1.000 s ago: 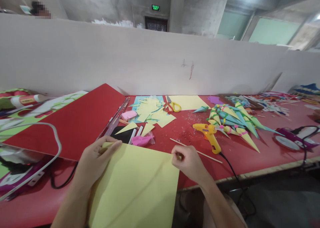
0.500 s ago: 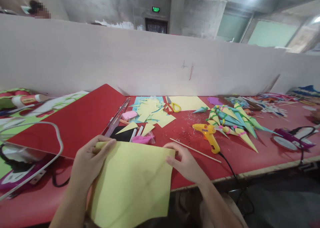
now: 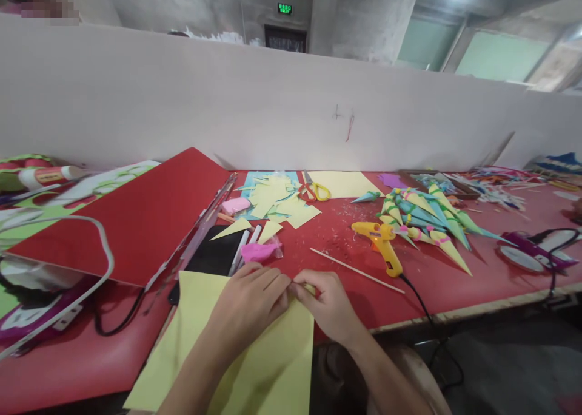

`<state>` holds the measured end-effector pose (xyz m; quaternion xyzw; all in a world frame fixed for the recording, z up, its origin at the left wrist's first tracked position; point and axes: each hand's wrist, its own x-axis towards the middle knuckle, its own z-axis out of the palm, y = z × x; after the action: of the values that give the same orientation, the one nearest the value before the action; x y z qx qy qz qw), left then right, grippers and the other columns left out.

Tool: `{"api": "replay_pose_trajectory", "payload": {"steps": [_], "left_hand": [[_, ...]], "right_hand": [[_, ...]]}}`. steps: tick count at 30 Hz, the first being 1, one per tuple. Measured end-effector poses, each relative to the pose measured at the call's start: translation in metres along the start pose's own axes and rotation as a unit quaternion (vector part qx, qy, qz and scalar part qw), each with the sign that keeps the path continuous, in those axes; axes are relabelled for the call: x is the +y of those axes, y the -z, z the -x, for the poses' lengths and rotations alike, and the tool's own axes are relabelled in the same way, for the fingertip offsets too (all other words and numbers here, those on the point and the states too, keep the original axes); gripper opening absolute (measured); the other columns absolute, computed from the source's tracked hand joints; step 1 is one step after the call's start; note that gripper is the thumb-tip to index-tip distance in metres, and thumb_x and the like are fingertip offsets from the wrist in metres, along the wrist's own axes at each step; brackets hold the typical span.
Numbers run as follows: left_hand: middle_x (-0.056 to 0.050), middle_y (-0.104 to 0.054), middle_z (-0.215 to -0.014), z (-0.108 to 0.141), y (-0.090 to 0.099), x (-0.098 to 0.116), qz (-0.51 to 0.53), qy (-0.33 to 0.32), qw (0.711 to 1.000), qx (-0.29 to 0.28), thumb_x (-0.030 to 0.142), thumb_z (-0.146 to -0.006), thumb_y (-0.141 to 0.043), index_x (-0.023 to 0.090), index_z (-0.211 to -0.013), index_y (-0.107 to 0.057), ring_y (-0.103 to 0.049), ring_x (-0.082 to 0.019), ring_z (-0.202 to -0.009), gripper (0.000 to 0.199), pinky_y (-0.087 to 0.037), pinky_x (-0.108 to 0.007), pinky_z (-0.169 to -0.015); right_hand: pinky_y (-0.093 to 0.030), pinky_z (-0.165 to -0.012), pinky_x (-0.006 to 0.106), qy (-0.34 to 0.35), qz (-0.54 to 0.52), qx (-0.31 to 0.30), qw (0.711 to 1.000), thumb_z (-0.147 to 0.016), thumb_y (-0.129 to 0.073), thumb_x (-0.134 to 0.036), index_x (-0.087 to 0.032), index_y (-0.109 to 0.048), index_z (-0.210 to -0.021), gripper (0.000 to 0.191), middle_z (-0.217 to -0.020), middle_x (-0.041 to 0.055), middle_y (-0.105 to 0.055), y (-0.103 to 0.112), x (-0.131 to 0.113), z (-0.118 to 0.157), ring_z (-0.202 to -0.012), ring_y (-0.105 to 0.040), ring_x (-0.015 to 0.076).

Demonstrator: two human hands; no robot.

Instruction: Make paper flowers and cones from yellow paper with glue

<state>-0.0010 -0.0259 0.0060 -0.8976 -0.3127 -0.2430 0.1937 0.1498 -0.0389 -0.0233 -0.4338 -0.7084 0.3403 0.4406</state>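
Matt, smooth yellow paper sheet (image 3: 268, 366)

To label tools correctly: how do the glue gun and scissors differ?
The glue gun is mostly yellow; the scissors have one red handle and one yellow. The glue gun trails a black cord; the scissors have none. The glue gun lies on the red tabletop; the scissors partly overlap a pale yellow sheet. Both lie unheld.

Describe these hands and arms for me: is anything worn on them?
The left hand and right hand are human, five-fingered kinds without gloves. No sleeve, watch, bracelet or cable shows on either. I see no rings, but some fingers are partly hidden.
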Motion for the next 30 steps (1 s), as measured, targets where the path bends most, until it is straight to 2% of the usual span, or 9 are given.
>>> {"api": "replay_pose_trajectory", "payload": {"steps": [5,8,22,30], "left_hand": [[0.006,-0.048,-0.042,0.0,-0.001,-0.005,-0.021,-0.004,0.999,0.048,0.012,-0.081,-0.037,0.02,-0.051,-0.046,-0.045,-0.009,-0.04,0.032,-0.036,-0.025,-0.051],[0.006,-0.046,-0.04,0.002,-0.001,-0.008,-0.027,0.003,0.998,0.054,0.009,-0.076,-0.038,0.019,-0.05,-0.046,-0.04,-0.009,-0.038,0.029,-0.034,-0.024,-0.05],[0.005,-0.053,-0.045,0.028,0.008,-0.038,-0.057,0.033,0.998,0.003,0.009,-0.076,-0.038,0.02,-0.054,-0.05,-0.043,-0.01,-0.042,0.027,-0.034,-0.024,-0.053],[0.004,-0.059,-0.048,0.045,0.008,-0.059,-0.071,0.111,0.991,-0.003,0.014,-0.075,-0.04,0.022,-0.053,-0.052,-0.048,-0.013,-0.047,0.026,-0.032,-0.025,-0.052]], "right_hand": [[-0.03,-0.052,0.018,0.004,0.003,-0.009,1.0,-0.083,-0.046,-0.032,-0.016,-0.054,-0.063,0.028,-0.056,-0.0043,-0.047,0.007,-0.002,0.0,-0.054,-0.041,0.0077],[-0.03,-0.051,0.019,0.0,0.002,-0.01,1.0,-0.084,-0.046,-0.035,-0.016,-0.055,-0.063,0.03,-0.056,-0.004,-0.048,0.013,-0.001,0.0,-0.054,-0.042,0.0079],[-0.027,-0.047,0.019,-0.007,0.044,-0.007,0.999,-0.082,-0.049,-0.033,-0.017,-0.053,-0.06,0.028,-0.054,-0.0043,-0.047,0.046,0.007,0.002,-0.051,-0.04,0.0074],[-0.029,-0.046,0.019,-0.02,0.042,0.009,0.999,-0.082,-0.048,-0.033,-0.017,-0.051,-0.059,0.028,-0.053,-0.0044,-0.044,0.062,0.016,0.003,-0.05,-0.037,0.0072]]}}
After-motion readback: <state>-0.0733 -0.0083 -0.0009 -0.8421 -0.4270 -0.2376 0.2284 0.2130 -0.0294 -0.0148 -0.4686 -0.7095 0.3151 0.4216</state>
